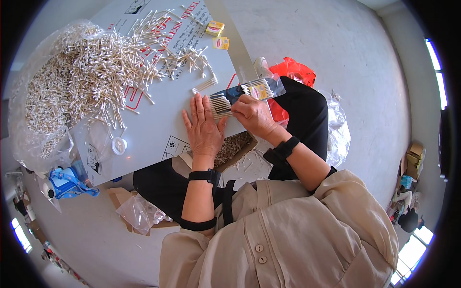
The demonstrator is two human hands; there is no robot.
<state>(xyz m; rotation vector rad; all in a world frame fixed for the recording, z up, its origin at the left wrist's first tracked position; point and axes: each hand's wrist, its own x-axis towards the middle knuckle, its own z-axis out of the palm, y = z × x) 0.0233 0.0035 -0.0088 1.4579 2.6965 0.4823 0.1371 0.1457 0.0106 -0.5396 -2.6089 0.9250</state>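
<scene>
My left hand point(205, 127) lies on the table with its fingers stretched out, beside a flat row of cotton swabs point(219, 105). A second, smaller row of swabs point(205, 86) lies just past its fingertips. My right hand point(255, 116) is curled with fingers pinched together at the right end of the first row; what they hold, if anything, is hidden. Just beyond its knuckles, a clear packet of swabs with a yellow card point(258, 91) rests on a dark strip point(232, 93) near the table edge.
A large heap of loose cotton swabs point(91, 72) spills from a clear bag on the left. Yellow cards point(215, 28) sit at the far edge. A small white tub point(119, 145) stands nearer. Below the table edge is an open box of swabs point(234, 149); a red bag point(294, 70) lies right.
</scene>
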